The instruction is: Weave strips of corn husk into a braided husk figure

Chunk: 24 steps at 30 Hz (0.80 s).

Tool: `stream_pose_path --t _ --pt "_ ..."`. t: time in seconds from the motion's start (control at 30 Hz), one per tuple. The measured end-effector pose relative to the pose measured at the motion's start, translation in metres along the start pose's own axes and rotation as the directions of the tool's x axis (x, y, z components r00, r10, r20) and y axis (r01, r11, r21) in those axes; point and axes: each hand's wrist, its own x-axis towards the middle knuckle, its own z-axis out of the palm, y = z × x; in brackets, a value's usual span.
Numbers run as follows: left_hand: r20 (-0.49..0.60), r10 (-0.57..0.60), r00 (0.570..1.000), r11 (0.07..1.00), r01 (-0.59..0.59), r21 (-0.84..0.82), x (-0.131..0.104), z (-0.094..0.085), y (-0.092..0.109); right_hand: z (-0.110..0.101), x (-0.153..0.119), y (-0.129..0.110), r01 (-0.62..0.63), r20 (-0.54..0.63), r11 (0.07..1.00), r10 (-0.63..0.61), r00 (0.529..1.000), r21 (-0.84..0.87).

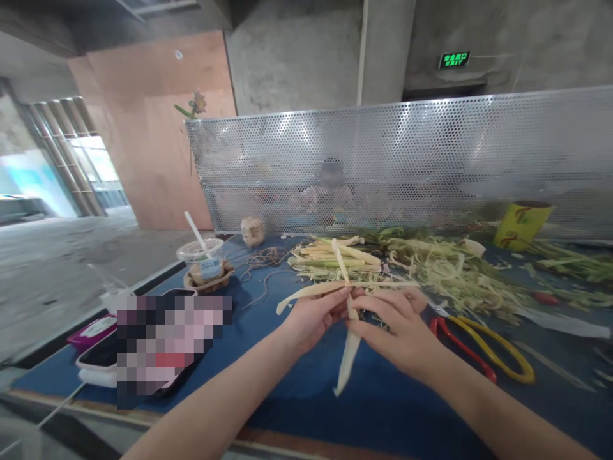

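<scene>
Across the back, rough grey concrete wall; before it, perforated metal screen, shiny, round-holed. Below, blue table, flat and matte, with a brown near edge. On the far right half, heap of pale green, papery, curled shreds; left of it, pile of straighter, cream-to-green lengths. Left hand and right hand near the middle, both clamped on crossed strips: left, fingertips together at the crossing; right, thumb and fingers closed on the near arm, just below the crossing. Crossing directly ahead of and between the hands, at the fingertips, nearer the left; one long axis roughly side to side, the other away to near, with the near arm hanging below the right fingers. Strips flat, pale, fibrous, slightly curled. Just right of the right hand, scissors, smooth red and yellow loops, metal blades angled away. Far right, yellow roll, cylindrical. Far left, clear plastic cup with white straw. Beyond, rounded twine ball, coarse, tan.
</scene>
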Motion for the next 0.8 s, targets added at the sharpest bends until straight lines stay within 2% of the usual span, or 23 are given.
stream_pose_path --t 0.07,0.17,0.23,0.33,0.5,0.6,0.7,0.8 --pt "0.002 0.042 0.999 0.998 -0.042 0.036 0.0 0.0 0.001 -0.001 0.002 0.003 -0.073 -0.04 0.993 0.077 0.996 0.094" --pt "0.007 0.105 0.994 0.987 -0.105 0.12 0.0 -0.001 0.001 -0.004 0.004 0.012 -0.24 -0.037 0.948 0.253 0.967 0.208" --pt "-0.006 0.098 0.995 0.982 -0.096 0.165 0.0 -0.001 0.001 -0.005 0.005 0.017 -0.37 0.011 0.888 0.382 0.924 0.274" --pt "-0.014 0.073 0.997 0.981 -0.069 0.183 0.001 -0.001 0.0 -0.003 0.004 0.021 -0.543 0.115 0.76 0.541 0.833 0.358" --pt "-0.051 0.097 0.994 0.954 -0.078 0.289 0.001 0.002 -0.001 0.002 0.005 0.018 -0.661 0.202 0.632 0.643 0.739 0.405" --pt "-0.104 0.101 0.989 0.959 -0.069 0.276 0.001 0.004 -0.001 0.004 0.007 0.015 -0.727 0.265 0.536 0.695 0.668 0.429" --pt "-0.123 0.101 0.987 0.965 -0.067 0.254 0.002 0.006 -0.003 0.006 0.008 0.014 -0.791 0.373 0.385 0.725 0.578 0.476" --pt "-0.112 0.088 0.99 0.976 -0.063 0.209 0.002 0.005 -0.005 0.01 0.007 0.014 -0.809 0.428 0.221 0.756 0.495 0.545"
